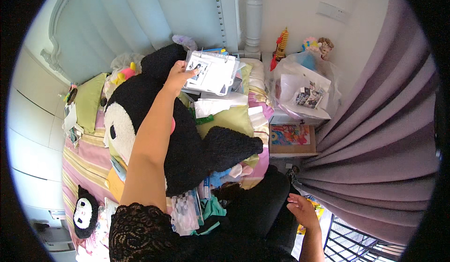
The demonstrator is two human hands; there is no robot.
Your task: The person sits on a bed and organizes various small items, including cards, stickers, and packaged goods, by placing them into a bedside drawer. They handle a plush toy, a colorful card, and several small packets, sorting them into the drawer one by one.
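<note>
My left arm reaches forward across the bed. At its end my left hand (178, 78) grips the left edge of a small ring-bound photo album (219, 74) with clear sleeves, thumb on top. A photo (199, 70) shows in the page by the thumb. Beneath and beside the album lie papers (220, 105) on a green pillow (225, 124). A big black-and-white plush toy (185, 135) fills the bed under my forearm. Low on the right, my right hand (303, 210) hangs beside my dark-clothed leg, fingers apart and somewhat bent, with nothing seen in them.
A nightstand at right holds a plastic bag (307, 86), a golden tower ornament (281, 44) and a doll (326, 48). Its drawer (293, 142) stands open with a colourful picture inside. Purple curtains (375, 159) hang at right. Folded clothes and packets (187, 213) lie near me.
</note>
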